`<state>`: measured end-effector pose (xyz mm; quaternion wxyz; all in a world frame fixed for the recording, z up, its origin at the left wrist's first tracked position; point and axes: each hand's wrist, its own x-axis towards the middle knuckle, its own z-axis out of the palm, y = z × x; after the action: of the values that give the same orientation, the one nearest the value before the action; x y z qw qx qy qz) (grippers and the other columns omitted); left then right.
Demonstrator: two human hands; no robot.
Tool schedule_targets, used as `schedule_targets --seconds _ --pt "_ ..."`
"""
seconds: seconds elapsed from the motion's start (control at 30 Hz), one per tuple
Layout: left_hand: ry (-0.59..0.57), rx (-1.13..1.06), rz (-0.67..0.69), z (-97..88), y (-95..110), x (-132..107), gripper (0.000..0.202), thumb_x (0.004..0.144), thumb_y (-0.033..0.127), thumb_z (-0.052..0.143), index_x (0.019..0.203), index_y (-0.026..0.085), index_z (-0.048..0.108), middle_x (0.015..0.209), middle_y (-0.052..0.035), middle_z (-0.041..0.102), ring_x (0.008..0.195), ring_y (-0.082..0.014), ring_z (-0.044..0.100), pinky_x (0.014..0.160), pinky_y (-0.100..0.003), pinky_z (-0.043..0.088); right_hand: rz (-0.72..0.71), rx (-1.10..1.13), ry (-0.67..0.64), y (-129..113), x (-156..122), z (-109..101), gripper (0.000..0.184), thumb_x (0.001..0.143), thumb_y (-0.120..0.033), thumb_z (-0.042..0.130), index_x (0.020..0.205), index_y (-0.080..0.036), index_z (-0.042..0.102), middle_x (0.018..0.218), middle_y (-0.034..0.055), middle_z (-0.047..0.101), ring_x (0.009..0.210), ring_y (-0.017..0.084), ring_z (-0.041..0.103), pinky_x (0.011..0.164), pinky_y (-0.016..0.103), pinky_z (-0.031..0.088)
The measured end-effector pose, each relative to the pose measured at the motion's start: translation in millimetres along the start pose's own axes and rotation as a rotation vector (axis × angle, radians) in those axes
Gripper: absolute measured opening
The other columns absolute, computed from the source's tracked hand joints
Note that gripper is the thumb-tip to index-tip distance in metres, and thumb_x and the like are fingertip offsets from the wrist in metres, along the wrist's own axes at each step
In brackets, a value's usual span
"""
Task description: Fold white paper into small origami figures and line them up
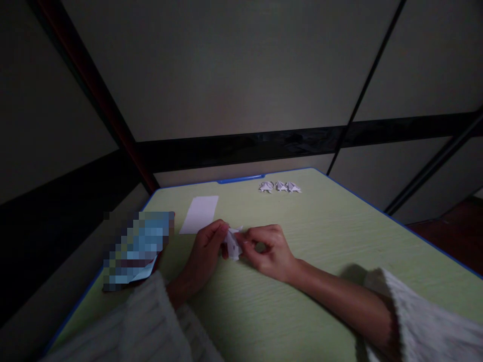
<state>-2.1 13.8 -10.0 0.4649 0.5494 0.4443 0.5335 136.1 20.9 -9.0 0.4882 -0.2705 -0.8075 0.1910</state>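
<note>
A small folded white paper piece (233,245) is held between both hands just above the green table (302,311). My left hand (206,251) pinches its left side with fingers closed. My right hand (266,250) pinches its right side with thumb and fingers pressed together. Both wrists rest low over the tabletop; white knit sleeves cover the forearms near the bottom edge.
A flat white paper sheet (199,214) lies beyond my left hand. Three small folded white paper figures (279,187) sit in a row near the table's far edge. A blurred blue object (138,249) lies at the table's left edge. Walls stand behind.
</note>
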Motion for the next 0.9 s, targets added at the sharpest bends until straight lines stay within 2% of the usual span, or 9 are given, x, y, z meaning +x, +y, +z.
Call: schedule_targets --seconds 0.13,0.27,0.37,0.67,0.8,0.9 --pt "0.003 -0.001 0.001 0.5 0.8 0.2 0.028 0.073 0.029 0.046 0.049 0.016 0.042 0.041 0.0069 0.041 0.039 -0.0056 0.039 0.038 -0.017 0.031 0.004 -0.001 0.002 -1.5 0.5 0.4 0.020 0.066 -0.008 0.044 0.047 -0.013 0.044 0.042 -0.0039 0.041 0.039 0.003 0.033 0.041 0.015 0.027" --pt "-0.032 -0.104 -0.068 1.3 0.1 1.8 0.023 0.069 0.029 0.050 0.052 0.016 0.045 0.044 0.0061 0.044 0.040 -0.0067 0.041 0.036 -0.017 0.034 0.049 -0.012 0.021 -0.8 -0.6 0.4 0.019 0.066 -0.008 0.043 0.048 -0.014 0.044 0.042 -0.0040 0.042 0.038 0.003 0.032 0.039 0.014 0.026" --pt "-0.030 -0.139 -0.099 1.9 0.1 2.0 0.022 0.067 0.030 0.051 0.051 0.017 0.045 0.044 0.0056 0.045 0.039 -0.0076 0.042 0.036 -0.018 0.035 0.006 -0.026 -0.002 -0.1 -0.8 0.1 0.018 0.066 -0.008 0.043 0.049 -0.014 0.044 0.043 -0.0033 0.044 0.039 0.003 0.035 0.041 0.015 0.028" --pt "-0.042 0.003 -0.054 0.8 2.8 1.5 0.024 0.067 0.028 0.051 0.047 0.016 0.047 0.040 0.0050 0.045 0.038 -0.0072 0.041 0.039 -0.018 0.033 -0.118 -0.099 -0.041 1.6 -1.1 -1.4 0.020 0.069 -0.009 0.042 0.049 -0.015 0.043 0.042 -0.0040 0.038 0.038 0.004 0.032 0.041 0.016 0.026" --pt "-0.041 0.074 -0.027 0.4 5.2 0.0 0.027 0.070 0.029 0.047 0.047 0.016 0.045 0.040 0.0055 0.043 0.039 -0.0070 0.040 0.040 -0.018 0.032 -0.177 -0.134 -0.092 4.1 -1.3 -4.1 0.018 0.071 -0.011 0.041 0.056 -0.014 0.049 0.045 -0.0021 0.044 0.041 0.006 0.038 0.043 0.017 0.030" --pt "0.008 0.127 0.009 -0.4 5.6 0.2 0.028 0.071 0.029 0.047 0.047 0.016 0.044 0.040 0.0060 0.041 0.040 -0.0066 0.038 0.040 -0.018 0.030 -0.141 -0.104 -0.120 5.6 -0.5 -6.3 0.013 0.074 -0.016 0.044 0.067 -0.012 0.054 0.051 0.0003 0.052 0.045 0.007 0.045 0.047 0.017 0.035"
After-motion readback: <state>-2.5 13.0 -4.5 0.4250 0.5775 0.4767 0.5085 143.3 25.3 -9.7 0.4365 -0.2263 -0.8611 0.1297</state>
